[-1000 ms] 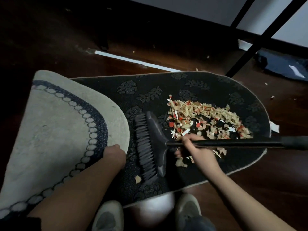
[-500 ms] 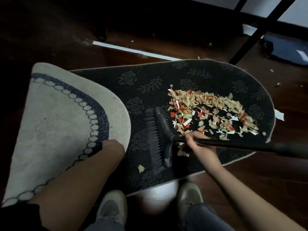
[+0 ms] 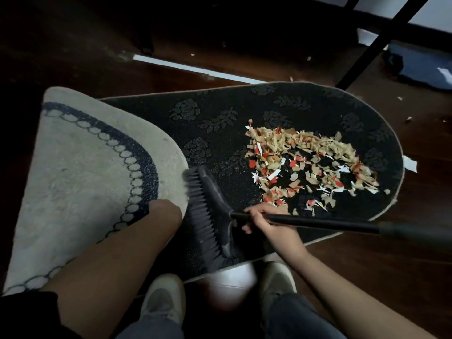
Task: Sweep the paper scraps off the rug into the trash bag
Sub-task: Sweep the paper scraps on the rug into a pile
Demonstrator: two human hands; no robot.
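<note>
Right hand [image 3: 270, 226] has its fingers curled tight around the thin black handle, just behind the broom [image 3: 210, 216] head with its stiff dark bristles. Left hand [image 3: 166, 211] sits at the rim of the folded-over flap [image 3: 80, 177], cream and fuzzy with a navy looped border; can't tell its grip, fingers are hidden. Tan, red and white paper scraps [image 3: 305, 165] are piled toward the rounded right end of the rug [image 3: 220, 113], whose dark side shows embossed roses. No trash bag I can make out.
</note>
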